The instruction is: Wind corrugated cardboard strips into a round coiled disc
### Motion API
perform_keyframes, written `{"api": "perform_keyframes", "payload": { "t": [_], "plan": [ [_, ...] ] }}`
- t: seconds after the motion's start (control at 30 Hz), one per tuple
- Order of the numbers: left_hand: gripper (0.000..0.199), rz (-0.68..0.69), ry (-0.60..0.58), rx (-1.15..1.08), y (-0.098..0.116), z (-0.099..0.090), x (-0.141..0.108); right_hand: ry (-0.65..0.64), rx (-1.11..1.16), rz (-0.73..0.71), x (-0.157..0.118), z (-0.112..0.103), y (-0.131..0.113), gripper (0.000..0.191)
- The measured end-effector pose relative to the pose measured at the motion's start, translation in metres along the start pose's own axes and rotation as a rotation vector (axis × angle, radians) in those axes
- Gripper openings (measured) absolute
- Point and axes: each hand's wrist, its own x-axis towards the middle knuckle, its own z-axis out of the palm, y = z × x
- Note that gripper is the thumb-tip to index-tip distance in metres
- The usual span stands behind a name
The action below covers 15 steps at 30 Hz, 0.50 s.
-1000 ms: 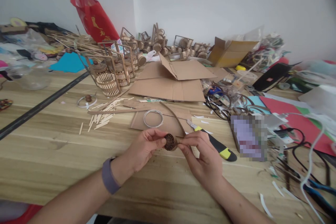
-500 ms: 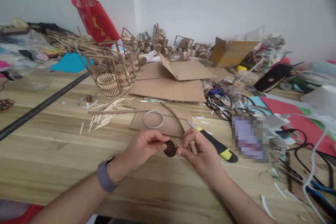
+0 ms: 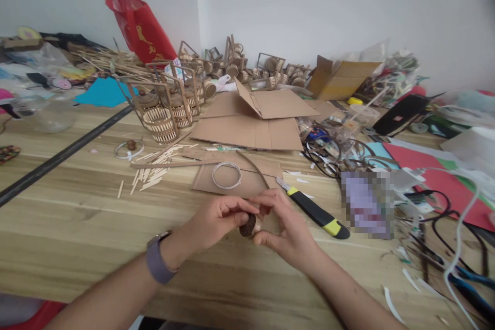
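Observation:
A small dark brown round piece with a textured face (image 3: 248, 226) is pinched between thumb and fingers of my left hand (image 3: 216, 221). My right hand (image 3: 284, 229) curls around the piece's right side, thumb and fingertips against it, partly hiding it. The piece is tilted above the wooden table (image 3: 116, 237). Beyond my hands a coil of pale wire (image 3: 226, 175) lies on a flat cardboard piece (image 3: 201, 179). A brown strip (image 3: 253, 165) runs from there toward my right hand. The black and yellow utility knife (image 3: 317, 212) rests beside my right hand.
Small woven baskets (image 3: 159, 122) stand at the left behind scattered light sticks (image 3: 154, 172). Folded cardboard (image 3: 247, 131) lies at the centre back. Tangled cables, papers and pliers (image 3: 469, 289) cover the right side. A long black bar (image 3: 62, 157) crosses the left.
My right hand's fingers have moved left and closed in around the round piece. The piece has tilted, and less of its face shows. The knife's blade end is now uncovered.

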Motion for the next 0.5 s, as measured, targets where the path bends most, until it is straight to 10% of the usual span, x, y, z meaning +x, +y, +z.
{"api": "perform_keyframes", "payload": {
  "t": [0.5],
  "plan": [
    [0.059, -0.184, -0.25, -0.336, 0.001, 0.005, -0.001, 0.016, 0.112, -0.052, -0.002, -0.004, 0.003, 0.028]
  ]
}}
